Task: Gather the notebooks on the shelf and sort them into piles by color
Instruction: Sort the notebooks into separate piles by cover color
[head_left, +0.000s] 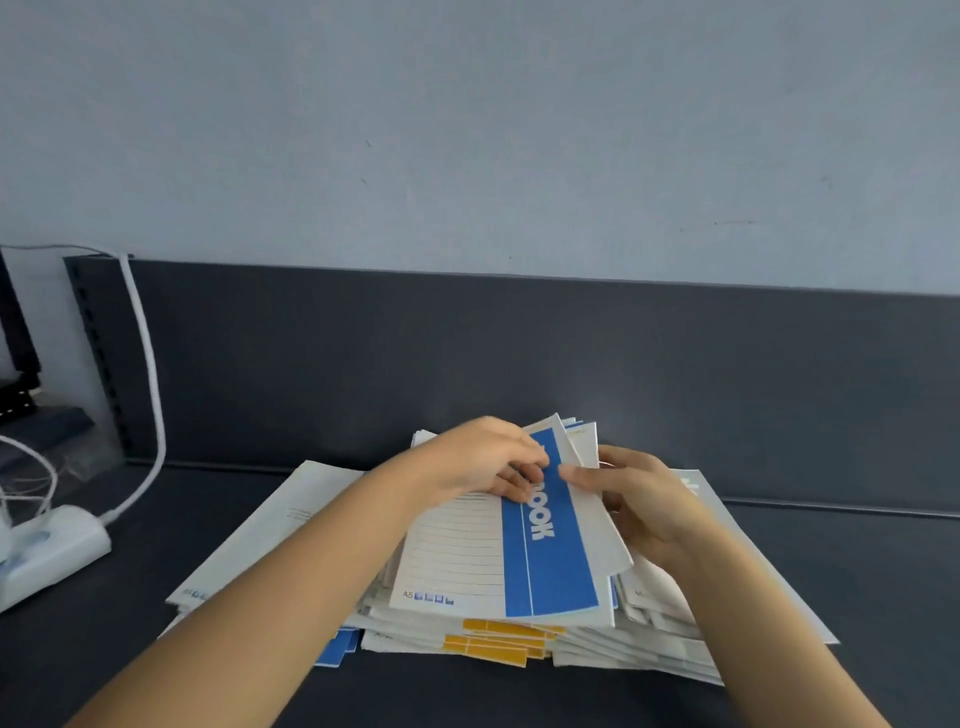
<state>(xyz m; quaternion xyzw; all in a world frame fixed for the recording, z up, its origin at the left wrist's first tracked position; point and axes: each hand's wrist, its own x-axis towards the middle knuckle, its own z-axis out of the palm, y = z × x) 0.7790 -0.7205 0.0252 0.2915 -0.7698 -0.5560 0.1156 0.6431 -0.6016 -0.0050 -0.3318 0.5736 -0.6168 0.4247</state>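
Observation:
A loose heap of thin notebooks (519, 636) lies on the dark shelf (156, 665) in front of me. On top is a white notebook with a blue band (550, 566) and ruled lines. My left hand (483, 460) rests on its far end, fingers curled over the edge. My right hand (634, 499) grips the right side of the upper notebooks, thumb on the blue band. Yellow-marked notebooks (493, 647) and a blue corner (335, 649) stick out lower in the heap. Larger white notebooks (270, 530) lie underneath.
A white power strip (52, 545) with a thick white cable (145, 364) sits at the left on the shelf. The shelf's dark back panel (467, 358) rises behind the heap, and a pale wall stands above it. Black racking (15, 332) shows at the far left.

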